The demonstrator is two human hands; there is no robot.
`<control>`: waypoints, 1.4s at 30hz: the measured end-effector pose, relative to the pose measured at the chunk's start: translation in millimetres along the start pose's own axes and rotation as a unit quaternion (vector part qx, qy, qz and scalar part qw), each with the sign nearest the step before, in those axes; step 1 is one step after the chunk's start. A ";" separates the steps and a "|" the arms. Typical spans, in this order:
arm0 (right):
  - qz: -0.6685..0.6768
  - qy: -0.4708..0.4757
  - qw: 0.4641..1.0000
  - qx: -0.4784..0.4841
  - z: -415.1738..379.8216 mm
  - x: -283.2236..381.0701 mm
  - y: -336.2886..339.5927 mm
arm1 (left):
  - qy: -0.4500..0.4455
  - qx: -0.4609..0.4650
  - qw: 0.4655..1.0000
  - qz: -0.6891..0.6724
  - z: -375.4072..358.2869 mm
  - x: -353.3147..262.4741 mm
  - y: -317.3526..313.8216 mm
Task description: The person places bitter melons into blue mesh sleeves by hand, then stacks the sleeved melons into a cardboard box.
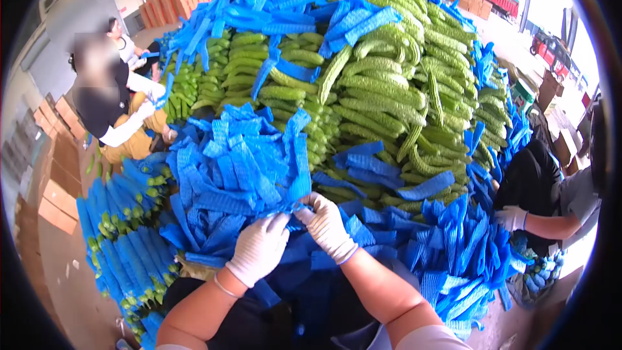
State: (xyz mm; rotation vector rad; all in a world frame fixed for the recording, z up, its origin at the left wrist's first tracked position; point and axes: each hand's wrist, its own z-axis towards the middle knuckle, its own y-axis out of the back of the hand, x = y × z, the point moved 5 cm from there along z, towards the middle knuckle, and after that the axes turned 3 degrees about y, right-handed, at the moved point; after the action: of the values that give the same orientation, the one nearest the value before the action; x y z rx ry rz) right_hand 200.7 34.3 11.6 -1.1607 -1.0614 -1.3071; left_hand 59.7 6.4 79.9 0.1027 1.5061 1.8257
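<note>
Both of my hands wear white knitted gloves. My left hand point(259, 249) has its fingers pinched together on the edge of a blue foam net sleeve point(299, 185). Close to it on the right, my right hand point(326, 225) grips the same sleeve between thumb and fingers. That sleeve stands up from my fingertips, and its lower end is partly covered by the gloves. Just beyond my hands lies a loose heap of flat blue net sleeves point(227, 155). Behind the heap rises a large stack of green bitter gourds point(382, 91).
Sleeved gourds point(129, 256) lie in rows at left. More sleeves point(447, 240) are heaped at right and on top of the stack. Two people sit at left, the nearer one point(107, 94) in black; another person's gloved hand point(512, 218) is at right. Cardboard boxes point(58, 204) stand far left.
</note>
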 end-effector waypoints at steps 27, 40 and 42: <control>0.141 -0.107 0.884 0.433 -37.1 31.4 -80.6 | 0.045 0.052 0.936 -0.346 68.1 85.8 -15.0; -0.622 -0.263 0.717 0.172 104.8 -243.8 137.2 | 0.377 0.002 0.629 -0.680 37.4 140.4 -72.5; -0.672 -0.240 0.694 0.095 100.1 -279.4 141.3 | 0.364 0.068 0.710 -0.599 38.1 134.5 -70.8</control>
State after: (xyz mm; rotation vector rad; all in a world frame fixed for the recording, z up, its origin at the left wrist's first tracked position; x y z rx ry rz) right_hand 344.8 163.1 -254.2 -0.3934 -2.6552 -1.8721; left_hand 17.7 117.6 -22.2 -1.3645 1.5327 0.6243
